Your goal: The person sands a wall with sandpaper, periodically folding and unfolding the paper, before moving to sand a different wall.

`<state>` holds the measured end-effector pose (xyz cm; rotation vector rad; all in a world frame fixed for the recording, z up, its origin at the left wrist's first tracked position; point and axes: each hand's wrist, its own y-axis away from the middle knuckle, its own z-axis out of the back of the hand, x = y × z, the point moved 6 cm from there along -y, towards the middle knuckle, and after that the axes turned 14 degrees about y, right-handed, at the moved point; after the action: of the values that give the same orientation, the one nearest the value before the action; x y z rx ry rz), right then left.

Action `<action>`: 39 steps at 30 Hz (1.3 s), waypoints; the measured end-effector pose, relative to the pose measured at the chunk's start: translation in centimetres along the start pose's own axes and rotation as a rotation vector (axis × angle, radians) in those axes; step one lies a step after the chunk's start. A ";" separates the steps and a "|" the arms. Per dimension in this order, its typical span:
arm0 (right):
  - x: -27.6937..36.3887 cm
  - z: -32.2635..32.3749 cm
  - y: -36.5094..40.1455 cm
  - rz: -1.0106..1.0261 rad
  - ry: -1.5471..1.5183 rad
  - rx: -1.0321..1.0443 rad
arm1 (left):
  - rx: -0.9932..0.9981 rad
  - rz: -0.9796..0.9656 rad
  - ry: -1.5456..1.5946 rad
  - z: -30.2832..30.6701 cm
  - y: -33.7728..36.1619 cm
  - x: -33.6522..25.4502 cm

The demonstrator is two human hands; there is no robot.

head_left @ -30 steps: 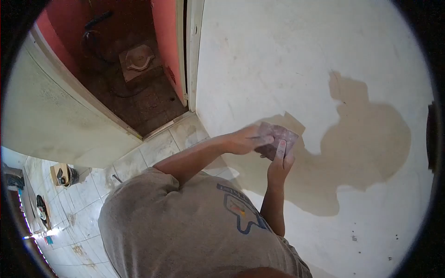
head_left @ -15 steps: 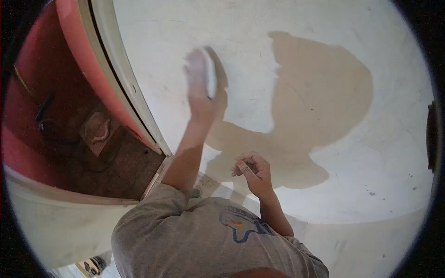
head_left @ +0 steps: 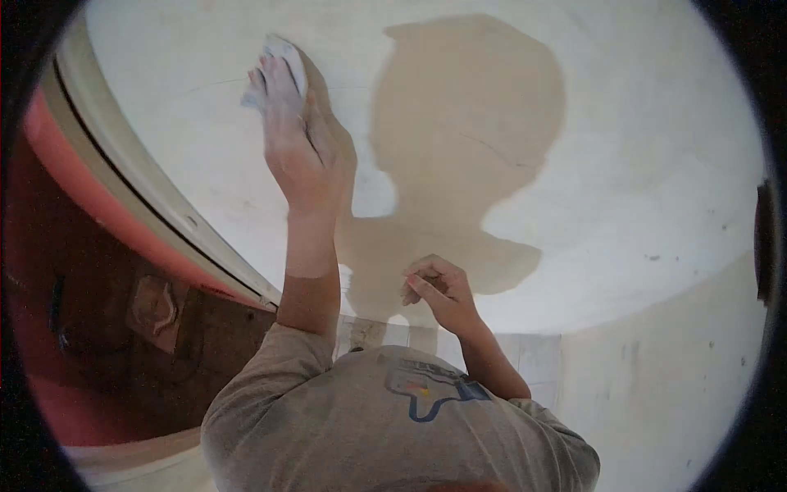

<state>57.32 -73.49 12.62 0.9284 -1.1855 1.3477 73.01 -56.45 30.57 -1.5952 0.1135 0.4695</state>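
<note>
My left hand (head_left: 287,123) reaches up to the white wall (head_left: 197,107), its fingers laid over a whitish, dusty folded sheet that looks like sandpaper (head_left: 291,66). A bluish-grey corner of the sheet sticks out beside the fingers, and the palm side is hidden. Lower and to the right, my right hand (head_left: 443,291) is held in front of my chest. Its fingers are loosely curled with the thumb against them, and nothing shows in it. White dust coats the fingers of both hands.
A doorway with a red frame (head_left: 123,221) opens at the left, showing a dark brown floor (head_left: 205,336) beyond. My head and arm cast a large shadow on the wall. Pale floor tiles (head_left: 525,353) lie below, and a dark object (head_left: 764,242) sits at the right edge.
My left hand has moved up and to the left over the wall with the sheet. The view has shifted, so the doorway sits lower left. My right hand keeps its curled pose.
</note>
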 end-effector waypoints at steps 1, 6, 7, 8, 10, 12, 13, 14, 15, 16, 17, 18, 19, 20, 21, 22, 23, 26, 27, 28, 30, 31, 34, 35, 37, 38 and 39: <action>-0.1 0.5 0.2 0.004 -0.004 -0.011 | 0.040 -0.004 -0.016 -1.5 2.1 -0.6; -1.7 3.2 1.2 0.038 -0.013 -0.088 | -0.023 -0.065 -0.044 -5.2 7.6 1.4; -2.0 3.4 1.3 -0.003 -0.003 -0.097 | -0.088 -0.035 -0.073 -4.5 5.3 1.7; -2.4 3.4 1.6 -0.039 0.003 -0.105 | -0.151 -0.009 -0.104 -3.3 2.1 1.5; -1.9 4.2 2.7 -0.028 0.012 -0.175 | -0.147 -0.096 -0.106 -1.8 -2.9 -0.1; -1.4 6.7 4.4 -0.026 0.042 -0.249 | -0.127 -0.167 -0.124 -2.1 -5.9 -2.8; -0.1 7.7 5.0 0.018 0.014 -0.244 | -0.109 -0.180 -0.140 -2.7 -6.5 -3.9; -0.2 8.7 5.9 0.024 0.008 -0.277 | -0.139 -0.139 -0.081 -3.4 -5.7 -5.1; -0.5 9.5 6.7 0.023 -0.007 -0.297 | -0.164 -0.095 -0.039 -4.8 -4.0 -6.5; -1.0 10.5 7.4 0.027 -0.022 -0.317 | -0.193 -0.056 0.004 -6.4 -2.1 -7.4; -1.3 11.5 8.1 0.035 -0.025 -0.339 | -0.138 -0.115 0.008 -8.1 0.6 -7.8; -1.5 12.5 8.7 0.033 -0.034 -0.347 | -0.083 -0.168 0.020 -9.9 3.9 -7.9; -1.7 13.3 9.3 0.025 -0.041 -0.355 | -0.005 -0.149 0.021 -11.6 7.1 -7.6; -1.9 14.0 9.8 0.018 -0.045 -0.359 | 0.069 -0.128 0.020 -13.0 10.5 -7.3; -2.1 14.8 10.2 0.012 -0.046 -0.367 | 0.134 -0.104 0.016 -14.3 13.5 -6.9; -2.3 15.5 10.7 0.005 -0.045 -0.367 | 0.193 -0.075 0.006 -15.1 15.9 -6.6; -2.4 15.8 11.2 -0.006 -0.046 -0.361 | 0.253 -0.040 -0.010 -15.2 17.2 -6.6; -2.5 16.8 12.2 -0.048 -0.088 -0.298 | 0.024 -0.076 -0.061 -12.6 10.0 -8.4; -2.6 17.1 12.6 -0.064 -0.102 -0.273 | -0.034 -0.134 -0.077 -12.0 7.2 -9.5; -3.4 17.0 12.1 -0.079 -0.112 -0.250 | -0.094 -0.194 -0.094 -11.1 4.5 -9.5; -4.6 17.0 12.0 -0.111 -0.158 -0.200 | -0.186 -0.207 -0.020 -9.4 -0.1 -9.3; -5.4 16.9 12.1 -0.130 -0.196 -0.171 | -0.219 -0.189 0.007 -8.9 -0.8 -9.4; -8.0 16.2 12.0 -0.192 -0.161 -0.118 | -0.232 -0.126 0.054 -9.6 -0.3 -9.9; -8.4 15.7 11.7 -0.200 -0.124 -0.110 | -0.191 -0.103 0.040 -10.4 1.9 -9.8; -9.5 15.2 11.5 -0.163 -0.006 -0.056 | -0.103 -0.140 0.032 -12.2 8.2 -8.7; -9.5 14.9 11.6 -0.139 0.005 -0.030 | 0.005 -0.128 0.031 -13.2 12.0 -8.0; -9.4 14.5 11.6 -0.115 0.013 -0.008 | 0.113 -0.115 0.031 -14.3 15.8 -7.2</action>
<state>45.84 -88.95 4.73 0.9664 -1.1107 1.2547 64.13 -73.29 18.56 -1.4892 0.0707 0.3433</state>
